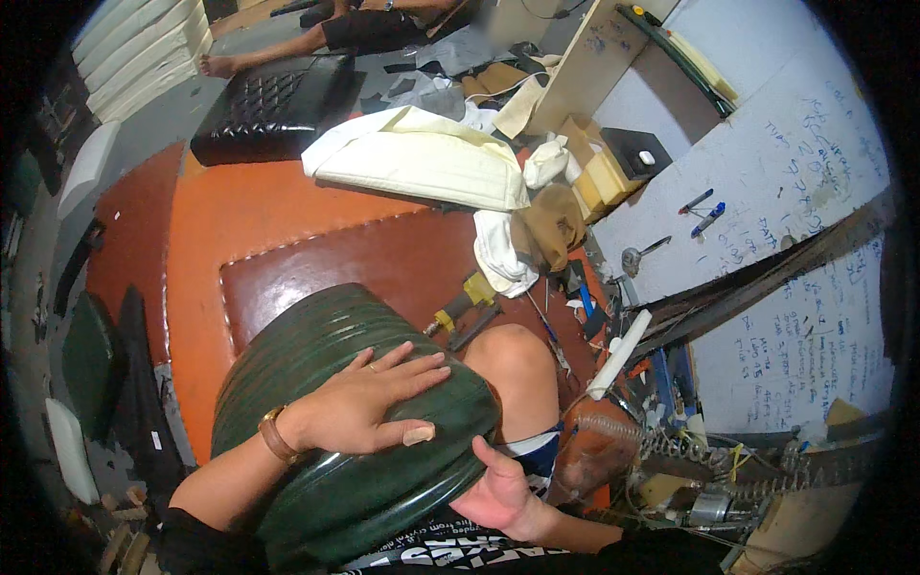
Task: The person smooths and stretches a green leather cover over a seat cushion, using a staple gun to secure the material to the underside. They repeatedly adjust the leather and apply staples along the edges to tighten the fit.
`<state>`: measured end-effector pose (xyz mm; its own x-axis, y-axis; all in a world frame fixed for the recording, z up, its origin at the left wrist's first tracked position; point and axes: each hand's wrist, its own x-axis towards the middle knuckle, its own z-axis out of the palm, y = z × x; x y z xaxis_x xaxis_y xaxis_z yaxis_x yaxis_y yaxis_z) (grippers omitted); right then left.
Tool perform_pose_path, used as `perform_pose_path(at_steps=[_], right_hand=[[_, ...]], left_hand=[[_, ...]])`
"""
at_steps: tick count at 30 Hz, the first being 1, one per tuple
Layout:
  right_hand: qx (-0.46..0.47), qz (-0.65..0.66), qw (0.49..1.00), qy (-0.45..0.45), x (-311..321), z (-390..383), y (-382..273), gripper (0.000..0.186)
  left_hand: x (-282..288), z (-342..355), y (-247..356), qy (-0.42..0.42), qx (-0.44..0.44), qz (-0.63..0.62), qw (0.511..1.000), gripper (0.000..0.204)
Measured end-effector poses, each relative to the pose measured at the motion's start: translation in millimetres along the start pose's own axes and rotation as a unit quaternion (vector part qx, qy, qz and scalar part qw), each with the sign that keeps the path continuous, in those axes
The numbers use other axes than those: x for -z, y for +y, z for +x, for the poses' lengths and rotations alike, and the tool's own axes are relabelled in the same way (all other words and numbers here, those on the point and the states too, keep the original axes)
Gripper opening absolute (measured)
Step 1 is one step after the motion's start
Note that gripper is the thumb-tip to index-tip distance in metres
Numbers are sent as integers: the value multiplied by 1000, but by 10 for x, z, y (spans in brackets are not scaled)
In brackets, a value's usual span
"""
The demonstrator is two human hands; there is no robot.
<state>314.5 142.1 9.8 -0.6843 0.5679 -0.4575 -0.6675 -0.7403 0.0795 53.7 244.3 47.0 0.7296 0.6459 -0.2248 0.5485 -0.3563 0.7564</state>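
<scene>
A dark green padded cushion (278,412) with a glossy ribbed cover leans across my lap. My left hand (369,407) lies flat on its top, fingers stretched out and thumb apart; a brown-strapped watch and a ring are on that arm and hand. At the cushion's lower right edge is my right hand (503,494), palm turned up. Its thumb stands away from the palm, while its other fingers are partly hidden at the edge. A yellow-and-dark air stapler (470,302) rests just beyond the cushion, near my bare knee (517,369).
Under the work lies an orange and brown mat (355,244). Beyond it are a cream padded piece (417,158) and a black quilted cushion (278,105). To the right stand tools, a coiled air hose (613,431) and a marked white panel (747,230). Another person's leg (278,48) shows at the back.
</scene>
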Motion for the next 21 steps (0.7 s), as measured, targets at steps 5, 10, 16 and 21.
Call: perform_pose_path(at_steps=[5,10,16,21], right_hand=[[-28,-28,999,1,22,53,-46,68],[-38,-56,998,-3,54,111,-60,66],[-38,-10,999,-32,83,-117,-51,69],[-32,-28,999,-26,114,-104,23,65]], left_hand=[[-30,-8,-1,22,-2,-3,1000,94],[-15,-21,30,20,-1,26,999,93],[-100,-51,13,24,-3,10,1000,93],[-140,-46,49,34,2,30,999,95]])
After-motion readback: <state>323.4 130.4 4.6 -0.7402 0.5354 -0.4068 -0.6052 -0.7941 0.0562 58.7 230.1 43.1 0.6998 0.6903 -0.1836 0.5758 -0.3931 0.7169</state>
